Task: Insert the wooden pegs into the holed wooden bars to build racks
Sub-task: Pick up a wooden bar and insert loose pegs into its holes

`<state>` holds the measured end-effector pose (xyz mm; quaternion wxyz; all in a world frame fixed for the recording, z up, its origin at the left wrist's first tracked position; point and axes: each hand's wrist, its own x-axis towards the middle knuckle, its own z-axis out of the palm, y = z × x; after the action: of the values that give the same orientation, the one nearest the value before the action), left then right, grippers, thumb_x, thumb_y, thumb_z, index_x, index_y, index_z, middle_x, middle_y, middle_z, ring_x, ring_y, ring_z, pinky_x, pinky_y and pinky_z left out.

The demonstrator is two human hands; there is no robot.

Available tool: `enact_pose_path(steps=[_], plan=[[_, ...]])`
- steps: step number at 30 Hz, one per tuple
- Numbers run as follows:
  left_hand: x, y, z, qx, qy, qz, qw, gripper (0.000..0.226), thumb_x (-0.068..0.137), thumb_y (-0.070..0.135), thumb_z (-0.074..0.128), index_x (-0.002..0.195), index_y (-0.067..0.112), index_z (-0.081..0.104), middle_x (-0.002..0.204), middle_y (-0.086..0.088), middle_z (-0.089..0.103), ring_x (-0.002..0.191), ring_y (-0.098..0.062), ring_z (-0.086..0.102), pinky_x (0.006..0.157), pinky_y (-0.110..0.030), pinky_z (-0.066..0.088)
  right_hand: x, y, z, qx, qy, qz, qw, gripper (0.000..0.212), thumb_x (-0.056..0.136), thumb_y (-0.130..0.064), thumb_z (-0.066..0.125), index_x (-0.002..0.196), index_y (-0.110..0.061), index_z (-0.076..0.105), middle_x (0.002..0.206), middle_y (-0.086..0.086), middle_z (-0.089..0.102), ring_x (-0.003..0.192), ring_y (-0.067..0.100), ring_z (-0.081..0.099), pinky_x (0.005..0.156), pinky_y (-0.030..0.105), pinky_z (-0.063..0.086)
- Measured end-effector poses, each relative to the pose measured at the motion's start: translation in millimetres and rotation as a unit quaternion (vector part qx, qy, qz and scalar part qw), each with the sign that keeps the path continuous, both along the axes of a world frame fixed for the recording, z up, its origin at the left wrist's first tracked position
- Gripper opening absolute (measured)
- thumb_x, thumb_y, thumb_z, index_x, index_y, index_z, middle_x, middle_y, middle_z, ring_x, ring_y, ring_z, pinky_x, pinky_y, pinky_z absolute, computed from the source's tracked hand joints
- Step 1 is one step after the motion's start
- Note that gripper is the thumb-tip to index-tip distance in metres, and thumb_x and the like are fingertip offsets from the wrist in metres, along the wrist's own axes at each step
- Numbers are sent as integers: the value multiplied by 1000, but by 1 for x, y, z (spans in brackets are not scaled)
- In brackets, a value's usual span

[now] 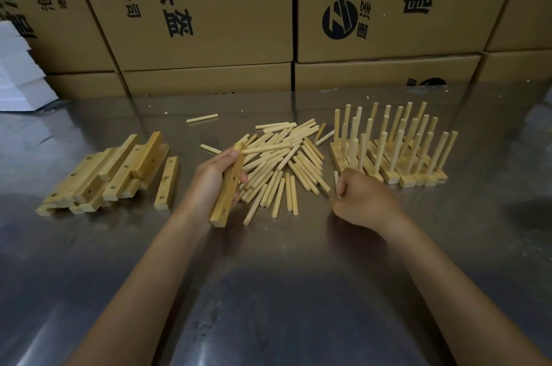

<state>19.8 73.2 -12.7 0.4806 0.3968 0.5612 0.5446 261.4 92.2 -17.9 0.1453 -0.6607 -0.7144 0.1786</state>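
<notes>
My left hand (pixel 210 178) grips a holed wooden bar (pixel 227 186), tilted with its near end low. One peg (pixel 265 148) sticks out sideways from the bar's top end. My right hand (pixel 363 198) is curled round a short peg (pixel 337 183), just right of the loose peg pile (pixel 286 162) spread over the middle of the table. A stack of empty holed bars (pixel 110 171) lies at the left. Several finished racks (pixel 397 150) with upright pegs stand at the right, just behind my right hand.
The work surface is a shiny metal table (pixel 268 291). Stacked printed cardboard boxes (pixel 209 7) form a wall along its far edge. White foam blocks (pixel 18 66) sit at the far left. Two stray pegs (pixel 202 118) lie behind the pile.
</notes>
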Motion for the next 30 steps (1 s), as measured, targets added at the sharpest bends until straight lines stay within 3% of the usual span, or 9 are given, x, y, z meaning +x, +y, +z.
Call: enact_pose_path(steps=[3,5,8,11,13,15,21,25,30], plan=[[1,-1,0,-31,-50,-10,998,29,104,35,46,111,14,64,65,0,62,45,-11,49,41,-19,38,3,1,3,0,-61,-21,998,27,89,-43,61,83,-21,45,82,-3,60,76,15,54,58,30,35],[3,-2,0,-45,-96,-25,994,28,104,35,45,103,12,61,65,-1,60,45,-10,47,39,-18,36,2,0,3,6,-89,-18,996,22,92,-40,57,86,-20,50,85,-1,59,81,20,55,63,31,37],[5,-3,0,-42,-132,-34,990,25,104,33,45,102,13,59,67,-1,59,46,-10,46,37,-18,35,1,-3,8,-2,-68,6,998,20,90,-33,58,82,-15,59,80,0,61,74,19,57,57,29,38],[4,-3,1,-40,-149,-28,988,23,104,28,43,108,10,57,68,-2,60,47,-11,46,36,-18,35,-2,-8,18,40,78,42,995,22,86,-33,63,73,-15,60,64,-3,65,62,20,63,56,27,43],[5,-3,1,-45,-151,-30,987,23,104,26,42,108,9,57,68,-2,61,48,-11,47,36,-18,36,-13,-16,23,-18,220,130,967,11,91,-26,64,82,-19,62,70,-3,72,59,17,67,57,32,52],[7,-4,1,-50,-155,-41,986,23,104,26,43,104,9,59,68,-1,61,47,-11,47,36,-18,36,-26,-24,20,-49,296,209,931,6,94,-20,62,92,-25,63,73,-2,73,60,16,66,60,33,55],[14,-2,1,-56,-150,-72,984,24,103,29,45,98,10,59,67,-1,62,42,-9,49,33,-18,34,-41,-26,0,62,251,223,940,24,95,-22,59,113,-34,70,73,-13,63,62,11,55,50,26,41],[15,-1,-3,-33,-81,-61,994,22,104,29,46,109,17,63,70,1,63,43,-9,49,36,-19,37,-41,-27,0,157,238,207,936,23,91,-20,62,107,-30,75,68,-21,59,66,-2,55,55,10,39],[23,-3,-6,3,-46,-53,998,22,104,28,47,105,20,68,72,1,62,45,-10,49,39,-19,37,-45,-30,1,227,187,238,926,18,92,-17,64,105,-25,75,70,-29,50,69,-10,51,60,5,36]])
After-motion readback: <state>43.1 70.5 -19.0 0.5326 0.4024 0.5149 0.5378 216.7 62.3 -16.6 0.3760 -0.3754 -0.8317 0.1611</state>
